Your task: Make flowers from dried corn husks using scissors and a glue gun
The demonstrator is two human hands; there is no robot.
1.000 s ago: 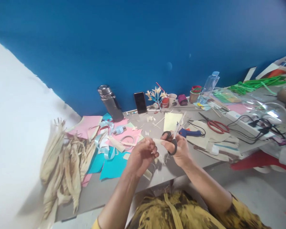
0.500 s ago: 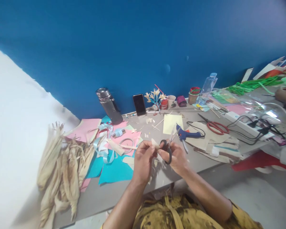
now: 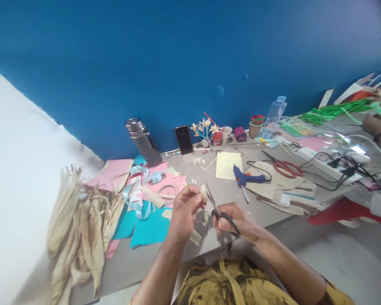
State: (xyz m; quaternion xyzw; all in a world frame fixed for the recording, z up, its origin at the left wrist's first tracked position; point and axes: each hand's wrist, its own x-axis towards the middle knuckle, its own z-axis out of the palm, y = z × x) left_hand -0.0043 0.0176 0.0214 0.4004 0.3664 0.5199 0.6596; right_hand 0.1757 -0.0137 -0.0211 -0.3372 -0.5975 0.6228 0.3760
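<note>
Between the thumb and fingers of my left hand (image 3: 184, 212) is a small pale piece of corn husk (image 3: 203, 193), pinched and held upright. My right hand (image 3: 238, 220) grips black-handled scissors (image 3: 212, 199) by the finger loops. The blades point up and to the left, close beside the husk piece; whether they touch it I cannot tell. Pale scraps (image 3: 195, 237) lie on the table below my hands. Past them stands a bunch of cream husk flowers (image 3: 205, 127) on light-blue stems.
Dried corn husks (image 3: 92, 237) pile up at the left, beside blue paper (image 3: 152, 228). A thermos (image 3: 143, 142) and a phone (image 3: 183, 140) stand near the wall. To the right lie a blue glue gun (image 3: 250, 178), red-handled pliers (image 3: 285, 167) and a power strip (image 3: 327, 167). Another person's hand (image 3: 376, 123) shows far right.
My right hand has moved slightly down and right, away from my left hand. The scissors have swung so their blades now point up-left toward the husk piece.
</note>
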